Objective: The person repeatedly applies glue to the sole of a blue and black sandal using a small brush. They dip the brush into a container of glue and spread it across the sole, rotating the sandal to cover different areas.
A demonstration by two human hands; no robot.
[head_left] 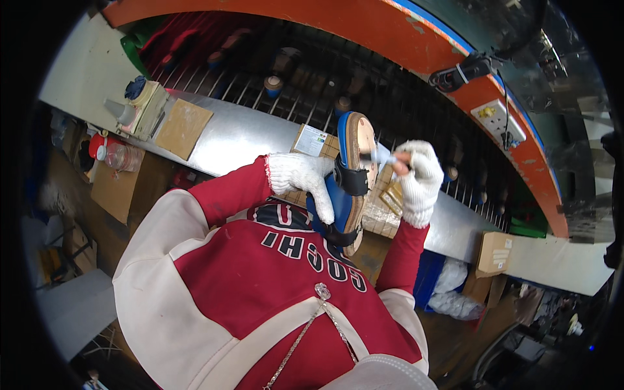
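In front of my chest is a blue shoe last (323,196) with black straps (351,181) drawn round it and a tan insole (359,133) on its sole side, which faces right. My left hand (304,177), in a white knit glove, grips the last from the left. A small brush with a pale handle (385,158) is pinched in my right hand (419,181). That glove leaves some fingertips bare. The brush's dark tip meets the insole near its middle; whether it carries any liquid cannot be made out.
Beyond a metal ledge (224,140), more lasts (273,86) stand on a rod conveyor (240,90) under an orange arched hood (364,27). Cardboard (184,129) lies on the ledge's left. A socket panel (498,122) is on the hood; a carton (494,252) stands at right.
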